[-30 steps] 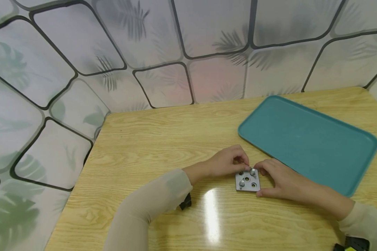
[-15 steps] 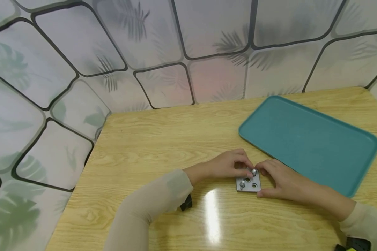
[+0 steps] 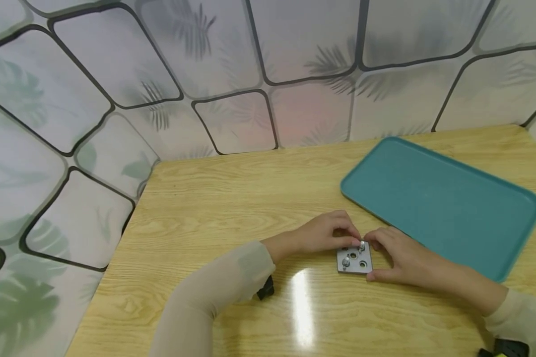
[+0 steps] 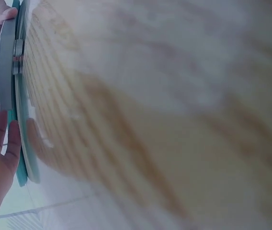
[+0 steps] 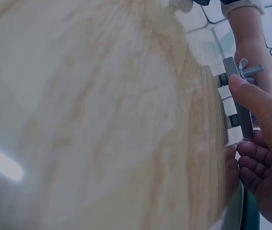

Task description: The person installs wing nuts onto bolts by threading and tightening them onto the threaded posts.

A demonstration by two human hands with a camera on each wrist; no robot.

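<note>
A square grey metal plate [image 3: 355, 266] with several holes sits on the table in the head view. Two bolts stand up through it, carrying a wing nut [image 3: 362, 246] at the far right corner and another wing nut [image 3: 346, 263] at the near left. My right hand [image 3: 404, 260] grips the plate's right side, thumb at the near corner, fingers at the far one. My left hand [image 3: 323, 232] has its thumb and index finger pinching at the far wing nut, partly covering it. The right wrist view shows bolt heads [image 5: 234, 120] under the plate, between it and the table.
A teal tray [image 3: 442, 198] lies behind and right of my right hand. The wood-grain table [image 3: 214, 198] meets a patterned wall [image 3: 312, 109] at the back. Black wrist devices show by the left sleeve [image 3: 232, 272] and at the lower right.
My left thumb and fingertips have shifted right onto the far wing nut, from just beside it one second ago. My right hand keeps its grip, and the plate stays in place.
</note>
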